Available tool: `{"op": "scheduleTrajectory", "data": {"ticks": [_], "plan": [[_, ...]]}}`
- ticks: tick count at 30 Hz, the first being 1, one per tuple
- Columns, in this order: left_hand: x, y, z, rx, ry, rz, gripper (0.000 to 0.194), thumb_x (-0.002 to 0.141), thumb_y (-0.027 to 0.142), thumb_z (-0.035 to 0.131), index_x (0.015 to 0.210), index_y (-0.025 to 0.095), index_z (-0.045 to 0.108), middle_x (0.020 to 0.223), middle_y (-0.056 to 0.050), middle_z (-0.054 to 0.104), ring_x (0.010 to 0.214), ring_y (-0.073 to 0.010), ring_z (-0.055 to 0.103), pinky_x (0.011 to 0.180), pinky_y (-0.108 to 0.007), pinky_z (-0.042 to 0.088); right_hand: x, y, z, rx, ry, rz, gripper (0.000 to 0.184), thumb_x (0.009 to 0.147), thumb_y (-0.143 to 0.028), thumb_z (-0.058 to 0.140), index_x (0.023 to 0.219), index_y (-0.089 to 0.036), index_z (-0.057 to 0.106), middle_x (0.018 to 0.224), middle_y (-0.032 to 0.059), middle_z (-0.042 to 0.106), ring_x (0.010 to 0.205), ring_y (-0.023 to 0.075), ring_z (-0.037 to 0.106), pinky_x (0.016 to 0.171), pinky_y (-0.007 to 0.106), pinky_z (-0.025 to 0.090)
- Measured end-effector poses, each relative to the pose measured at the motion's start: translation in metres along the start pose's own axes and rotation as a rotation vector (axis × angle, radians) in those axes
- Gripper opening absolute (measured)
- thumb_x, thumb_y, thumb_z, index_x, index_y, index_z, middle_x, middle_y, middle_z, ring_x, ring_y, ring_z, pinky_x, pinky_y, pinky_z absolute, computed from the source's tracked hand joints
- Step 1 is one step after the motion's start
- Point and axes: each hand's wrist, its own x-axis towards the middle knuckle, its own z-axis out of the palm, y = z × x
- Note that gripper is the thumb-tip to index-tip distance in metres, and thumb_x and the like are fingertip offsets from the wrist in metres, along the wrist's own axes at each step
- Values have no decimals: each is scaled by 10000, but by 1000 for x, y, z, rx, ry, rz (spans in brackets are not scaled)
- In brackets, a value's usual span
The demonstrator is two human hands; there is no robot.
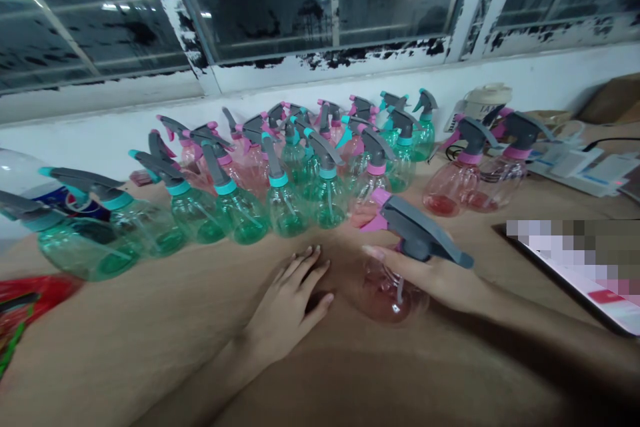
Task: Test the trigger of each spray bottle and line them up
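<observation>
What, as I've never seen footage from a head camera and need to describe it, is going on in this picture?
There is no machine here, just a person's two bare hands. The one picture comes from a camera worn on that person's head, looking forward and down.

The right hand holds a pink spray bottle just below its grey sprayer. The left hand is empty, palm down at the table; whether it presses on it is hard to tell.

Beyond the hands stand green bottles and pink bottles with similar sprayers. A red packet lies at the left edge. At the right are a partly blurred screen and a power strip.
</observation>
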Motion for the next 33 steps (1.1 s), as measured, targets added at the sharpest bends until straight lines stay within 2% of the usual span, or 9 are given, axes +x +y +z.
{"op": "scheduleTrajectory", "data": {"ticks": [3,8,11,15,21,25,27,29,33], "plan": [[0,0,0,1,-3,1,462,941,408,438,1332,162,435,1438,-99,392,1327,-229,335,1070,-433,316,1,-2,0,-13,-41,59,256,767,-476,594,718,-230,647,483,-35,541,471,148,551,428,261,450],[0,0,-2,-2,-7,7,456,942,416,426,1331,177,434,1441,-100,387,1329,-236,334,1072,-457,301,2,-6,0,12,-10,20,227,744,-476,624,787,-254,637,567,-33,591,523,149,574,482,267,463],[0,0,-2,-11,-3,0,460,940,408,435,1337,175,426,1438,-102,391,1331,-234,331,1071,-448,307,2,-8,0,76,28,-36,195,758,-430,630,722,-249,567,577,-54,560,528,118,546,539,243,472],[0,1,-2,-21,8,0,450,941,400,437,1336,185,426,1442,-96,385,1328,-238,337,1063,-450,319,3,-11,-2,88,24,-23,182,769,-405,615,709,-251,539,521,-68,488,463,108,478,493,242,448],[0,1,-3,-10,-16,1,452,944,400,431,1325,156,441,1430,-115,401,1324,-247,342,1056,-468,326,1,-7,-2,47,-3,1,202,782,-448,584,775,-250,622,628,-18,616,556,154,572,514,283,470],[0,1,-2,9,-15,-1,452,943,406,427,1318,155,450,1438,-113,387,1323,-246,345,1061,-469,321,-1,-3,0,13,6,64,338,770,-496,576,579,-222,523,448,-48,475,421,115,469,396,249,382],[0,1,-2,11,-13,-2,451,941,404,431,1315,152,455,1440,-115,385,1322,-248,347,1066,-465,315,-1,-2,1,-1,13,85,405,757,-525,578,525,-218,455,429,-53,433,388,99,422,377,245,352],[0,1,-1,9,-14,-4,451,941,404,433,1314,152,458,1441,-114,383,1322,-249,349,1070,-459,311,-2,-2,2,4,15,85,375,764,-530,571,567,-217,509,443,-44,455,415,117,463,399,256,377],[0,2,-2,17,-30,-8,462,941,407,434,1322,146,453,1448,-117,370,1329,-250,336,1073,-458,304,-1,-1,3,26,11,37,273,799,-486,557,820,-235,664,484,-22,531,546,186,593,484,294,464]]}}
